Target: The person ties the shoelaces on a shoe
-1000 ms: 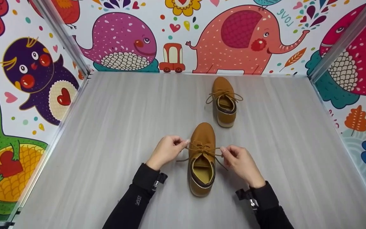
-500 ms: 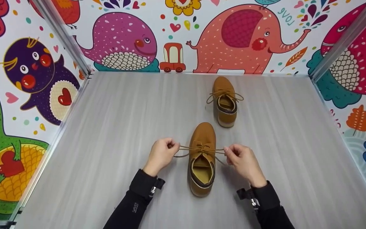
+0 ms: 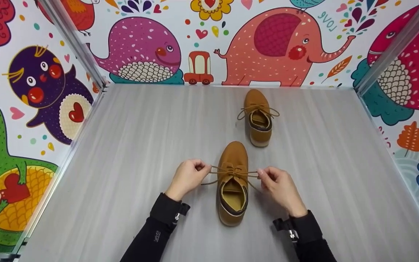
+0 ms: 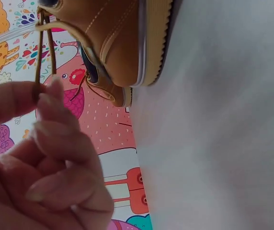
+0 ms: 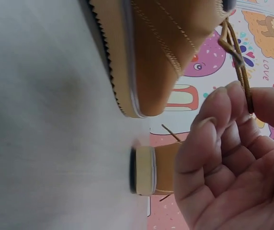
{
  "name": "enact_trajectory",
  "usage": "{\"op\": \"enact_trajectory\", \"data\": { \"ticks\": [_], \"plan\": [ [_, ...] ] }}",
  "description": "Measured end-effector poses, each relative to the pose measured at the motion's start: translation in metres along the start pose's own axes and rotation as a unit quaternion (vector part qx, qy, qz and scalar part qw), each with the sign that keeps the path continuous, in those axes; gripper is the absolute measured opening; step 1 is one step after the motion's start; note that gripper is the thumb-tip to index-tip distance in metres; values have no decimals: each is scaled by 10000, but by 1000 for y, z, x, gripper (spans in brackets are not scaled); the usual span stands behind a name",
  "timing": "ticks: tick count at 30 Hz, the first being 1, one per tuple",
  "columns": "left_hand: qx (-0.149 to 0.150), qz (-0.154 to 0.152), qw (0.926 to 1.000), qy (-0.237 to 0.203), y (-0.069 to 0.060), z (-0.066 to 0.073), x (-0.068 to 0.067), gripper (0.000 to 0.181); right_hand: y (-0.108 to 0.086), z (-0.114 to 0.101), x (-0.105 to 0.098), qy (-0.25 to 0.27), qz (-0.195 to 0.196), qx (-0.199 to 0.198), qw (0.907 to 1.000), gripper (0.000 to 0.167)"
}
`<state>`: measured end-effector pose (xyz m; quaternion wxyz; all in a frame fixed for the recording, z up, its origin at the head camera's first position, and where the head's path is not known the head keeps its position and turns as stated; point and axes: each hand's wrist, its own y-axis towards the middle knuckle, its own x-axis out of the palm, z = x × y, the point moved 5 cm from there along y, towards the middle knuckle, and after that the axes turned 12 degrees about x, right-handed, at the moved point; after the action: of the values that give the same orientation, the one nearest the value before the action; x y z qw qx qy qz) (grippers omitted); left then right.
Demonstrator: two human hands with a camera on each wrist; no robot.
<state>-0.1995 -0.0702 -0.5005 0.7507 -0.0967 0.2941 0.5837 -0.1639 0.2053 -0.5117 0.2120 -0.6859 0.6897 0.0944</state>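
A tan lace-up shoe point(image 3: 232, 156) stands on the table with its toe pointing away, its brown lace tied in a bow at the throat. On its left side my left hand point(image 3: 188, 177) pinches one lace loop between thumb and index finger. The right hand point(image 3: 279, 188) pinches the opposite loop point(image 5: 242, 72) the same way. Both loops stretch sideways from the knot, and the loose lace ends hang below them. In the left wrist view the doubled lace point(image 4: 40, 52) runs from the shoe's side point(image 4: 113, 38) down to the fingertips.
A matching tan shoe point(image 3: 260, 134) with a tied bow stands farther back, slightly right. The grey wood-grain tabletop point(image 3: 151, 127) is enclosed by panels printed with cartoon animals, joined by metal corner posts point(image 3: 86, 51).
One second ago the left hand was close against the shoe. It then drew left with its loop and has since come slightly back. The right hand shifted slightly right, still pinching its loop.
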Motion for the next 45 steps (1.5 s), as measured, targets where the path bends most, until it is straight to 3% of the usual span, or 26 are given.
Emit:
{"op": "enact_trajectory", "data": {
  "ticks": [6, 14, 17, 20, 32, 39, 45],
  "plan": [
    [-45, -346, 9994, 30, 9, 4, 2, 29, 1, -5, 0, 36, -89, 29, 9999, 30],
    [154, -41, 9998, 96, 12, 7, -5, 24, 1, -9, -3, -62, -27, -58, 10000, 28],
    [280, 92, 9995, 88, 9, 5, -6, 22, 0, -9, -5, -183, 87, -174, 9996, 28],
    [224, 158, 9996, 103, 4, 1, -7, 23, 0, -6, -5, -220, 114, -217, 9995, 30],
    [143, 197, 9997, 102, -13, -3, -5, 24, -2, 14, -4, -150, 292, 233, 9992, 29],
    [7, -268, 9996, 98, -7, -2, -3, 24, -3, 12, -5, -33, 174, 21, 9998, 29],
    [-29, -549, 9984, 145, 1, -1, -2, 29, -5, 15, -3, -29, -208, 279, 9994, 32]
  ]
}}
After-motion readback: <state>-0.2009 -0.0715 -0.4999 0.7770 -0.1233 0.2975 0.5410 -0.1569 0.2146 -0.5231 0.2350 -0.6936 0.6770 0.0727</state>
